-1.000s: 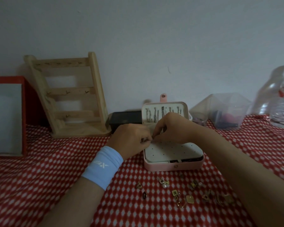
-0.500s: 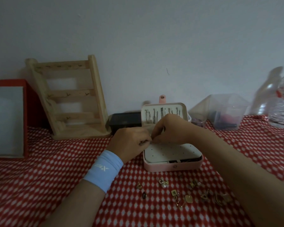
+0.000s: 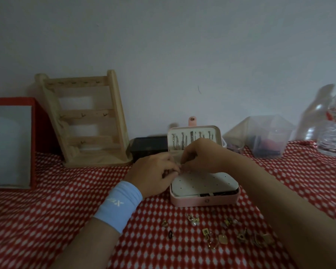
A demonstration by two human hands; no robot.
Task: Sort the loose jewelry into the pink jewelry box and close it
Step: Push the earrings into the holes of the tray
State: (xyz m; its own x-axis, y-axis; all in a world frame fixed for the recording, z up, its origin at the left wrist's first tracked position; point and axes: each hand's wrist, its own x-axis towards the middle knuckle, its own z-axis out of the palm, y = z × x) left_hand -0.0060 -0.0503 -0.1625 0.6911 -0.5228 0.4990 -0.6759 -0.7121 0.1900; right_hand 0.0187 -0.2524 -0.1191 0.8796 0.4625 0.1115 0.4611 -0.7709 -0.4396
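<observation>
My left hand (image 3: 153, 172) and right hand (image 3: 203, 155) meet fingertip to fingertip over the far left corner of the pink jewelry box (image 3: 204, 201), with the fingers of both curled in tight. I judge that I am working a small earring into place there. Whatever sits between the tips is too small and too shadowed to make out, so I cannot tell whether either hand actually pinches a piece. Just under the grip and running back toward me lies the white perforated panel (image 3: 204, 182), its holes bare as far as I can see. Just beyond my right knuckles the lid (image 3: 217, 133) stands open with a row of long pieces hanging in it. Well short of the grip, on my side of the box, the loose jewelry (image 3: 211, 234) lies scattered on the red checked cloth (image 3: 47, 220), so the sorting looks early. The next move, I reckon, calls for seating this piece, then drawing one hand back toward me to lift a single item from that cluster. The pieces lie close together and could snag.
</observation>
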